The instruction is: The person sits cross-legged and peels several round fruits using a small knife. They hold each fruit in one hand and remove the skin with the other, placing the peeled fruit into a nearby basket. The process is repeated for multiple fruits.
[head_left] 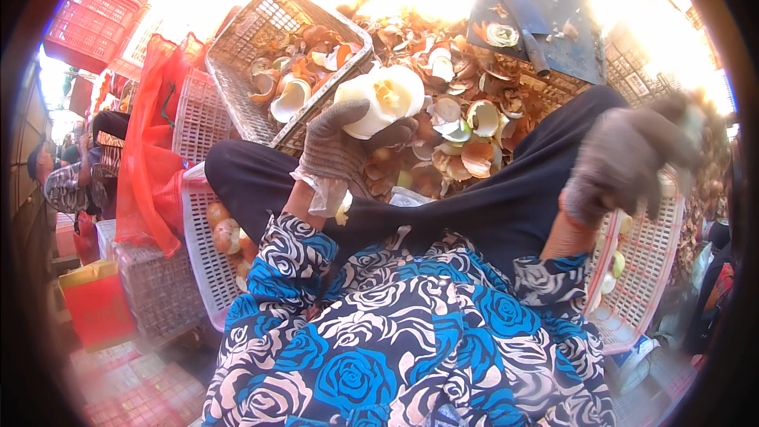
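My left hand, in a grey-brown knitted glove over a thin clear one, holds a peeled white onion above a heap of onion skins. Its cut or split face is turned up. My right hand, gloved too, is blurred and raised at the right above a white and pink plastic basket that holds some peeled onions. Whether this hand holds anything cannot be made out. At the top right, a knife lies on a dark board, beside a piece of onion.
A dirty plastic crate with onion skins is tilted at the upper left. Unpeeled onions lie in a white basket by my left knee. Red mesh bag, stacked crates and a seated person are farther left.
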`<state>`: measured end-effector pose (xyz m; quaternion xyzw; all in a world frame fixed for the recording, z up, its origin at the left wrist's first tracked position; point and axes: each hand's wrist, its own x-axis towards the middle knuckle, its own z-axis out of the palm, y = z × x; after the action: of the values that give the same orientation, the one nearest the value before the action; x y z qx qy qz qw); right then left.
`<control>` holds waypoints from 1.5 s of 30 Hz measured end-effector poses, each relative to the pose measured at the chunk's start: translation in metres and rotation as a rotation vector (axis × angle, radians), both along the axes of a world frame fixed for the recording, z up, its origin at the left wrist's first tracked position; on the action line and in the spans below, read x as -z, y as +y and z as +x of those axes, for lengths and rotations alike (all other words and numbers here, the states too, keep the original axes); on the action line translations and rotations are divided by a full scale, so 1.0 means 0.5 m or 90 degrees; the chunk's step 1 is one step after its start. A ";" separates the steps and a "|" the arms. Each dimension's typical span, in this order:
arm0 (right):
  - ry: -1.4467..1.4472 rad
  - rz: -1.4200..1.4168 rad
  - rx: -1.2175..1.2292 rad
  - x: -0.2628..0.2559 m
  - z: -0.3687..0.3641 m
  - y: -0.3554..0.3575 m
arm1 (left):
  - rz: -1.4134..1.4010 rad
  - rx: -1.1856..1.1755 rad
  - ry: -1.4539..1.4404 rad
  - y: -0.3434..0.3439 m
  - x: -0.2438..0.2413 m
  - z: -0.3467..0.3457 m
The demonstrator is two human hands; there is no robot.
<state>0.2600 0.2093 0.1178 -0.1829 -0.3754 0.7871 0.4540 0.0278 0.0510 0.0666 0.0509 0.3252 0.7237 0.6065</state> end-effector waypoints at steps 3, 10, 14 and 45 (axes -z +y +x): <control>-0.071 0.037 -0.051 -0.054 0.024 0.019 | -0.008 -0.002 -0.014 0.008 -0.010 0.001; -0.388 0.057 -0.296 0.006 -0.055 -0.085 | -0.001 -0.082 0.109 0.024 -0.030 0.014; -0.489 0.259 -0.286 0.066 -0.096 -0.124 | -0.001 -0.122 0.099 0.015 -0.028 0.008; -0.331 0.043 -0.554 0.106 -0.112 -0.083 | -0.068 -0.059 0.182 -0.018 0.023 -0.032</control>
<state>0.2042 0.1677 0.0650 -0.1848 -0.5428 0.8191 -0.0186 0.0120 0.0419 0.0553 0.1063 0.4484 0.7181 0.5216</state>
